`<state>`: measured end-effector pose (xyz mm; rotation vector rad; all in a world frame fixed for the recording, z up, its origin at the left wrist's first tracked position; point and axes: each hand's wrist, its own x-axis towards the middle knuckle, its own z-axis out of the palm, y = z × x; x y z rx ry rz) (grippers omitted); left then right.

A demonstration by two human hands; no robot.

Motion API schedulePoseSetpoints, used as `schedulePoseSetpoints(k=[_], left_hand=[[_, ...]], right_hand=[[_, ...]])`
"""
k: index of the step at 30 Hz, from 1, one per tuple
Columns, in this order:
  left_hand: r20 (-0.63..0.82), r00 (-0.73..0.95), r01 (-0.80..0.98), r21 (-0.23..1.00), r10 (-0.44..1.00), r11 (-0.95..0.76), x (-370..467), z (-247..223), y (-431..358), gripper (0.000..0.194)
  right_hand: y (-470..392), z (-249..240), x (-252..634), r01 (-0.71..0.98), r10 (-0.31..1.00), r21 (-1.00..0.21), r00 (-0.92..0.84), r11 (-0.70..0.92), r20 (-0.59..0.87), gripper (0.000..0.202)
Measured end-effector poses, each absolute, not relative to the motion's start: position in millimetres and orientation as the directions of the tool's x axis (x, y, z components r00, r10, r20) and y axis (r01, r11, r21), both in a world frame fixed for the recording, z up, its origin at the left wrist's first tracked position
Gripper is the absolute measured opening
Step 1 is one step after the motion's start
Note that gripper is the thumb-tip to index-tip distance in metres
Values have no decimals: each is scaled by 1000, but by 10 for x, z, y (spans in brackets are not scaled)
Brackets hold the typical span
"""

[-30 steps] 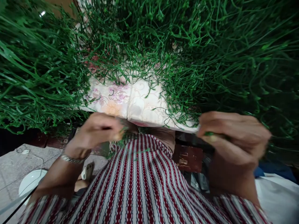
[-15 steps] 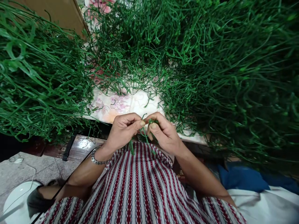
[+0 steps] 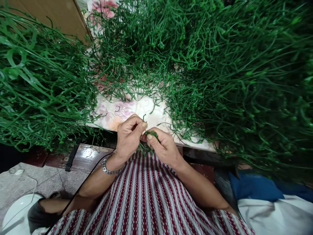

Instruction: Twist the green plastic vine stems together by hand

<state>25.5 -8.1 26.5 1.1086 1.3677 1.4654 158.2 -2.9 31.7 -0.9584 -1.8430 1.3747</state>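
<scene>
Brings right hand (image 3: pixel 164 148) slightly lower than before; grips small green plastic-looking sprigs (image 3: pixel 154 134) there, pinches thin green strand (image 3: pixel 144 117) in left hand (image 3: pixel 128 137), by near edge of white flower-printed table cover (image 3: pixel 137 107). Risks dropping strand through slack pinch.

Vivid green stems (image 3: pixel 202 62) here, darker at right, maybe just shadow! Cream tablecloth (image 3: pixel 144 106), pink-purple florals; garment (image 3: pixel 151 199) striped red, white; box (image 3: pixel 56 16) brown.
</scene>
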Motion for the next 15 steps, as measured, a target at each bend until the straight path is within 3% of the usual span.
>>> schedulePoseSetpoints(k=[3,5,9,15], left_hand=[[75,-435,-81,989,897,-122,128,337,30,24],[144,-570,-153,948,809,-277,41,412,124,23],[60,-264,-177,978,963,-109,22,499,237,26],[43,-266,-210,972,963,-101,104,489,256,29]], right_hand=[[-171,327,1598,232,767,-893,-618,387,172,21],[-199,363,1658,215,683,-820,-681,531,264,20],[-24,542,1863,286,696,-683,-559,672,450,9],[142,595,1898,363,839,-782,-418,507,350,14]])
